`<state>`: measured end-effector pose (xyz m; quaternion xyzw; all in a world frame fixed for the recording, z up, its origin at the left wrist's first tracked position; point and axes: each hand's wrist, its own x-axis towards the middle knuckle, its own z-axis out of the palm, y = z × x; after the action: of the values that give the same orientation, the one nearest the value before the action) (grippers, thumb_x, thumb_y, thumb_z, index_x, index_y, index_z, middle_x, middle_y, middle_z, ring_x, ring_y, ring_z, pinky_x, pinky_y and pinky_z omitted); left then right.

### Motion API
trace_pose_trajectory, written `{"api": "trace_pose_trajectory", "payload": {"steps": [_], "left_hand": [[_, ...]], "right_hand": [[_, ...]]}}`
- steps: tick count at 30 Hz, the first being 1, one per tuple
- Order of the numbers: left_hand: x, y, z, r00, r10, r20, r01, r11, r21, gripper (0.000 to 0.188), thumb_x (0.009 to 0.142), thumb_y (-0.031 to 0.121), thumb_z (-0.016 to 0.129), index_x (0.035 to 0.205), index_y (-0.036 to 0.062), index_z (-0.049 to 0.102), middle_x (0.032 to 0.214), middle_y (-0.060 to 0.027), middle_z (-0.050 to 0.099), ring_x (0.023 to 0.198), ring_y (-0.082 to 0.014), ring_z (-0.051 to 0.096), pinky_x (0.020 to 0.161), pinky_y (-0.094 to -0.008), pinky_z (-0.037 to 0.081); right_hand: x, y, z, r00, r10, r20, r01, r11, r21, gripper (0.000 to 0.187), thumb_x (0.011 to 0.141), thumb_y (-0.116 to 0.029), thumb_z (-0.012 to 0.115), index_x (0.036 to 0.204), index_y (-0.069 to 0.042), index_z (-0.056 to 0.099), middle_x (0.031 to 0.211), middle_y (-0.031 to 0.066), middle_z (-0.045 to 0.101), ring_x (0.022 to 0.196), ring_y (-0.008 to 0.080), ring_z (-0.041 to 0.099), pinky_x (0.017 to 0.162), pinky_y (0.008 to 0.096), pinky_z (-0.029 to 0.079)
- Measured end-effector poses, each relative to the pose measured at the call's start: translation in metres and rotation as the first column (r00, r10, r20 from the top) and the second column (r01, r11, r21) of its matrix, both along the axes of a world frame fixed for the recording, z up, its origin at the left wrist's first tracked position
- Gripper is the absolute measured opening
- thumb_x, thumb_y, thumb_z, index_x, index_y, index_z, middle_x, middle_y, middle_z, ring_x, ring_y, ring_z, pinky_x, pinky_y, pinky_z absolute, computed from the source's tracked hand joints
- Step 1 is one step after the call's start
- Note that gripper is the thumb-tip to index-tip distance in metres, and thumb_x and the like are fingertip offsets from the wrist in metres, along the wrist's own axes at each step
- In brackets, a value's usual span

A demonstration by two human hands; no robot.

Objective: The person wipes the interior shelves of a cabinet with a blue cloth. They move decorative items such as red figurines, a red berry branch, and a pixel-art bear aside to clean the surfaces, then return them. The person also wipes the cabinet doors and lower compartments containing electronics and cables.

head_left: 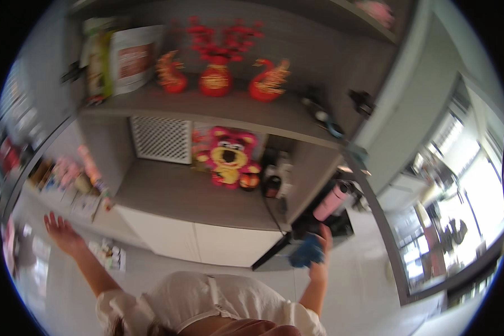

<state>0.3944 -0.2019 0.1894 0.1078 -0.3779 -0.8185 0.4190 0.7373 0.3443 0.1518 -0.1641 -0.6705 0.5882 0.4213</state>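
Observation:
At the left, away from the shelves, my left hand is held out with its fingers apart and nothing in it. On the right, my right hand grips a crumpled blue cloth, which hangs at the inner side of the fingers. Just beyond that hand, a pink bottle with a dark cap leans in the view beside the cabinet. The picture is somewhat blurred by motion.
A grey shelf bears a red vase between two red swan ornaments, with pouches at its left. Below stand a pink bear figure, a white lattice panel and dark bottles. White cabinet doors sit lowest.

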Motion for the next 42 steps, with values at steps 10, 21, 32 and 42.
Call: {"api": "trace_pose_trajectory", "payload": {"steps": [10, 21, 32, 42], "left_hand": [[0.045, -0.022, 0.090, 0.819, 0.472, -0.326, -0.505, 0.863, -0.020, 0.052, 0.099, 0.036, 0.030, 0.143, 0.0086, 0.033, 0.138, -0.0071, 0.043, 0.123, -0.0211, 0.040, 0.103, -0.0386, 0.029], [0.015, -0.067, 0.104, 0.772, 0.582, -0.255, -0.622, 0.774, -0.118, 0.050, 0.099, 0.028, 0.028, 0.143, 0.0054, 0.035, 0.143, -0.0088, 0.039, 0.124, -0.0215, 0.040, 0.100, -0.0368, 0.033], [0.026, -0.088, 0.097, 0.828, 0.500, -0.253, -0.556, 0.790, -0.258, 0.045, 0.101, 0.025, 0.032, 0.138, 0.0024, 0.043, 0.133, -0.0055, 0.047, 0.109, -0.0136, 0.043, 0.096, -0.0301, 0.034], [0.035, -0.074, 0.080, 0.771, 0.396, -0.499, -0.523, 0.841, -0.140, 0.036, 0.101, 0.018, 0.040, 0.131, -0.0009, 0.044, 0.129, -0.0085, 0.051, 0.103, -0.0121, 0.049, 0.096, -0.0287, 0.036]], "right_hand": [[0.082, 0.041, 0.020, 0.394, -0.801, -0.451, 0.913, 0.399, 0.090, 0.067, 0.081, -0.030, 0.066, 0.135, -0.001, 0.040, 0.108, 0.0164, 0.058, 0.089, 0.0262, 0.059, 0.082, 0.0432, 0.048], [0.170, 0.093, -0.001, 0.337, -0.786, -0.518, 0.836, -0.003, 0.549, 0.064, 0.084, -0.027, 0.071, 0.129, 0.007, 0.041, 0.107, 0.0239, 0.060, 0.093, 0.0380, 0.060, 0.088, 0.0599, 0.043], [0.046, -0.079, 0.123, 0.265, -0.606, -0.750, 0.958, 0.255, 0.132, 0.047, 0.085, -0.033, 0.069, 0.108, 0.007, 0.056, 0.096, 0.0213, 0.061, 0.085, 0.0347, 0.059, 0.079, 0.0449, 0.050], [0.055, -0.119, 0.132, 0.270, -0.564, -0.780, 0.943, 0.317, 0.097, 0.048, 0.086, -0.034, 0.069, 0.108, 0.007, 0.055, 0.095, 0.0206, 0.061, 0.083, 0.0344, 0.059, 0.077, 0.0451, 0.050]]}}
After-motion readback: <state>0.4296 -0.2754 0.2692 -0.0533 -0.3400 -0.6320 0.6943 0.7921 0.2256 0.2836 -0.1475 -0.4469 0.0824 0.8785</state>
